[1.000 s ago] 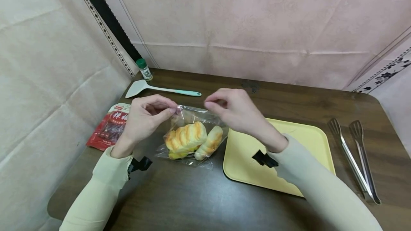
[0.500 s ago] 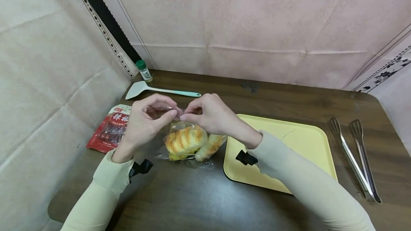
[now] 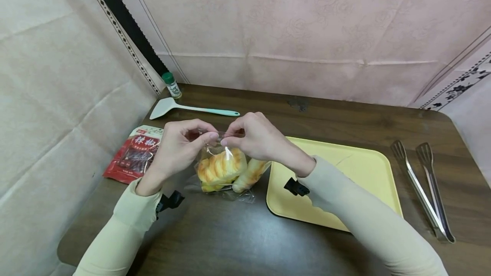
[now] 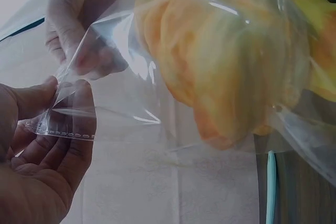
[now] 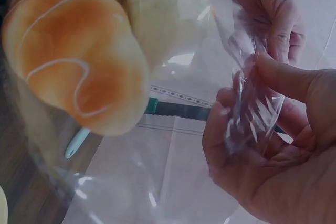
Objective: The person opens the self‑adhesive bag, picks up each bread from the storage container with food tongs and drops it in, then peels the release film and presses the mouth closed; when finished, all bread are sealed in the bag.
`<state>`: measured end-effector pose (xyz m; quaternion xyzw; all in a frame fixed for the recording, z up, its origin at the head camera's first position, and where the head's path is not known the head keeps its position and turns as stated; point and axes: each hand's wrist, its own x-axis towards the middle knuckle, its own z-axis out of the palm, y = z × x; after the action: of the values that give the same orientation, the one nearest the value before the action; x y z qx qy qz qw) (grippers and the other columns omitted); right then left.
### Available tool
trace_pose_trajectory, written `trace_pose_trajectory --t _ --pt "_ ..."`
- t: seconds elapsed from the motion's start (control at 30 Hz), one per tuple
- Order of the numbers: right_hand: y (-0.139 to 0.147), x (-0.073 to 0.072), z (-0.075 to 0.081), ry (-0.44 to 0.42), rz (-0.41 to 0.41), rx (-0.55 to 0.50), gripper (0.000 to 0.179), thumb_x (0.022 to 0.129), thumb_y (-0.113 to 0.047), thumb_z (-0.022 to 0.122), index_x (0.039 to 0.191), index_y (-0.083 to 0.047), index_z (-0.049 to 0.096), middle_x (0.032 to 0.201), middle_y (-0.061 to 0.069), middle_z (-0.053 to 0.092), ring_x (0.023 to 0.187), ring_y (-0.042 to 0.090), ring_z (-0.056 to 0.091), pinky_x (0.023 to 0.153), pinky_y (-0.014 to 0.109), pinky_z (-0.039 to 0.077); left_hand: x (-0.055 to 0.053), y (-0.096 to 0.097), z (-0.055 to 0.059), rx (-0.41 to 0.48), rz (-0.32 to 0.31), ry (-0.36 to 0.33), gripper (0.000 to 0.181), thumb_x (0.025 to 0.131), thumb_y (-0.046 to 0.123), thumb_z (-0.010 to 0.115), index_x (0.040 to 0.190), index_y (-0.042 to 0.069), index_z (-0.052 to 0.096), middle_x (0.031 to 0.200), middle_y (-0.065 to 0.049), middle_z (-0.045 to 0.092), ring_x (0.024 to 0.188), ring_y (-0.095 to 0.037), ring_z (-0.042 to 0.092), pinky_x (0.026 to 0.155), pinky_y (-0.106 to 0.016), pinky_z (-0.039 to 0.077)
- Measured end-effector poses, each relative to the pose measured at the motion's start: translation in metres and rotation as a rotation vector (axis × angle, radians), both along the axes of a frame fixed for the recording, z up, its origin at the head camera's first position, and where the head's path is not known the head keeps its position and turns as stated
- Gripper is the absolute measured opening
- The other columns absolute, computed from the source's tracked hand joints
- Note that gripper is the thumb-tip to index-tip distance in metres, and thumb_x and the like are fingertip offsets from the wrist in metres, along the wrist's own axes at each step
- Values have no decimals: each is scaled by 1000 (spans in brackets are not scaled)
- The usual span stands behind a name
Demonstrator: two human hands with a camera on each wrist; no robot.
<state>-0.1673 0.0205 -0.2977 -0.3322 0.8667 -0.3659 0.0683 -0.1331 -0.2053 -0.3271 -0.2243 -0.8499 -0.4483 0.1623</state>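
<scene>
A clear plastic bag [image 3: 245, 197] stands at the middle of the table with several bread pieces inside. Its grill-striped loaf [image 3: 222, 166] leans over a yellow piece [image 3: 210, 188], beside a longer roll [image 3: 250, 175] with white icing lines [image 5: 84, 77]. My left hand [image 3: 177, 146] pinches the bag's top edge between thumb and fingers; a perforated strip [image 4: 68, 135] shows across those fingers in the left wrist view. Close against it, my right hand [image 3: 256, 137] pinches gathered film of the same edge. The right hand hides part of the loaf and roll in the head view.
To the right lies a yellow tray [image 3: 360, 169], with metal tongs [image 3: 426, 195] beyond it. A red pouch [image 3: 134, 154] lies left of the left hand. Behind are a pale turquoise spatula [image 3: 192, 107] and a green-capped bottle [image 3: 171, 85]. Cloth walls border the table.
My right hand has moved left from above the bag's right side to its top edge and taken hold beside the left hand. The left hand has shifted slightly right.
</scene>
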Motion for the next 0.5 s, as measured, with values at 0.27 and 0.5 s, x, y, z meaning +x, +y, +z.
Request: trace_pose_trajectory --t 0.27,0.5 --pt "12 -4 -6 -24 -35 55 9 98 -26 83 93 -20 87 87 -8 82 84 10 65 79 29 52 2 -1 -1 -13 27 6 5 95 1 81 97 5 83 80 -10 80 62 -7 61 57 -20 46" --pt "26 -8 -15 -20 -50 43 6 95 -25 85 90 -22 87 88 -9 83 83 11 63 78 28 49 2 -2 -2 -5 44 5 5 94 -1 80 97 4 82 79 -11 79 63 -8 64 57 -20 47"
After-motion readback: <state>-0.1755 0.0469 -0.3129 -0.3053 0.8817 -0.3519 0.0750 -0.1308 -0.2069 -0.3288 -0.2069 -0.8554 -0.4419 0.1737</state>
